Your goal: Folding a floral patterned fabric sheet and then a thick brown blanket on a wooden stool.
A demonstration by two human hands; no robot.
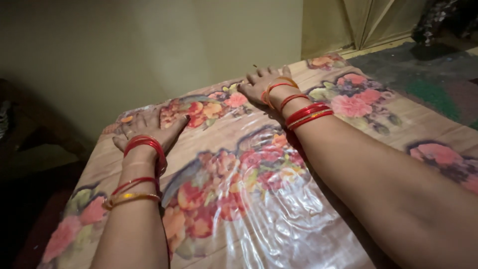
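Both hands lay flat and open, palms down, holding nothing. The left hand (pixel 145 130) pressed on the near-left part of a glossy floral cover (pixel 259 199), its fingers spread toward the far edge, while the right hand (pixel 264 82) reached further out and rested close to the far edge by the wall (pixel 149 50), well apart from the left. The step in hand looked like smoothing the cover flat, or settling it in place over the surface beneath; the next move would seem to call for an even outward sweep with light pressure, since the sheet was wrinkled between the forearms and would likely slide or bunch if dragged. Red bangles (pixel 306 115) with one gold one ringed the right wrist, and red and gold bangles (pixel 132 197) sat on the left forearm. The cover appeared to be thin plastic film, shiny and crinkled, catching bright glare near the viewer, printed with pink, red and orange flowers on a pale beige ground. It draped over a flat rectangular surface, whether bed or bench I could not tell. Beyond its right edge lay a dark, mottled floor (pixel 423 79), and a pale door frame (pixel 368 25) stood at the far right.
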